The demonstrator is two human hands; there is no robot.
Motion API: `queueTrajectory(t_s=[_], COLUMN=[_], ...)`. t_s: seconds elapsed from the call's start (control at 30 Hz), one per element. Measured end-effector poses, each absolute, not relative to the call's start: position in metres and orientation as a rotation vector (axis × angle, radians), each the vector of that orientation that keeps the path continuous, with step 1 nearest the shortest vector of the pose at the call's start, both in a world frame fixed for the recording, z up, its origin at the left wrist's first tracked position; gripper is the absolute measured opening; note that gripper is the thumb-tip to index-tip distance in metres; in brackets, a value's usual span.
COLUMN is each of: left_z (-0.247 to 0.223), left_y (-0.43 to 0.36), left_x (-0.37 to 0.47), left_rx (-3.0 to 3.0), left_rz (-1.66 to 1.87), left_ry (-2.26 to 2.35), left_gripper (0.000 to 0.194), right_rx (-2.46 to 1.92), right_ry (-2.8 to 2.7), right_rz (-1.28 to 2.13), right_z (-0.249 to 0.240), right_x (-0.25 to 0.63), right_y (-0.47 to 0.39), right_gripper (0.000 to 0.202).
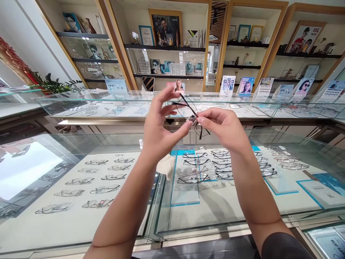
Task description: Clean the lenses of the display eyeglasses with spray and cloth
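A pair of thin dark-framed glasses (190, 107) is raised in front of me above the glass display counter, tilted, with its temples folded across the lenses. My left hand (164, 126) has its thumb against the frame near the middle, while its other fingers are spread and curved behind and above the upper lens. My right hand (222, 126) pinches the frame near the middle between thumb and index finger. Beneath my hands, rows of glasses (195, 162) lie inside the counter, several of them on a blue-edged clear panel (185, 199).
The glass counter (161, 235) spans the view below my forearms. More glasses (107, 189) lie in its left part. Farther back runs a second glass display case (129, 120) with upright cards (228, 85). Wooden shelves (211, 43) with framed pictures line the wall.
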State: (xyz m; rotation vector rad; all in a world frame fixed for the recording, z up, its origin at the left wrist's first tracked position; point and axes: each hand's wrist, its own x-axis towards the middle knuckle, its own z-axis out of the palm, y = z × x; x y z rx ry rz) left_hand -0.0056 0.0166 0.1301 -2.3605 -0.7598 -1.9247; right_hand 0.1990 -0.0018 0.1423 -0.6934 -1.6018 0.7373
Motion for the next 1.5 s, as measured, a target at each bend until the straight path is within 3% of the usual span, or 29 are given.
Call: queueTrajectory(t_s=[0.07, 0.17, 0.23, 0.5, 0.67, 0.8, 0.87, 1.1, 1.3, 1.5], left_z=[0.13, 0.13, 0.131, 0.145, 0.153, 0.155, 0.154, 0.154, 0.15, 0.15], left_y=[0.011, 0.001, -0.006, -0.02, -0.024, -0.023, -0.021, -0.016, -0.015, -0.018], left_x=[-0.004, 0.0, 0.003, -0.005, -0.017, -0.021, -0.023, -0.028, -0.025, -0.026], left_rx=[-2.137, -1.951, -2.082, -2.684, -2.819, -2.862, -2.844, -2.881, -2.869, -2.868], left_rz=[-1.957, -2.023, -2.002, -1.553, -1.173, -0.887, -0.86, -0.711, -0.745, -0.835], left_ry=[-0.89, -1.012, -1.057, -1.162, -1.144, -1.121, -1.102, -1.133, -1.164, -1.085], left_gripper=[0.067, 0.027, 0.016, 0.021, 0.026, 0.039, 0.042, 0.053, 0.039, 0.039], right_rx=[-0.711, -0.741, -0.744, -0.837, -1.077, -1.251, -1.271, -1.21, -1.08, -1.021], right_ry=[-1.549, -1.49, -1.475, -1.444, -1.166, -0.814, -0.53, -0.308, -0.175, -0.096], right_rz=[0.679, 0.601, 0.568, 0.588, 0.76, 0.877, 1.068, 1.242, 1.282, 1.273], right_z=[0.14, 0.136, 0.135, 0.134, 0.093, 0.054, 0.04, 0.01, -0.006, -0.009], right_x=[0.197, 0.194, 0.193, 0.242, 0.314, 0.369, 0.388, 0.412, 0.408, 0.398], right_y=[0.002, 0.005, 0.007, 0.028, 0.045, 0.042, 0.037, 0.025, 0.036, 0.049], right_gripper=[0.021, 0.015, 0.015, 0.015, 0.006, 0.012, 0.013, 0.023, 0.03, 0.034])
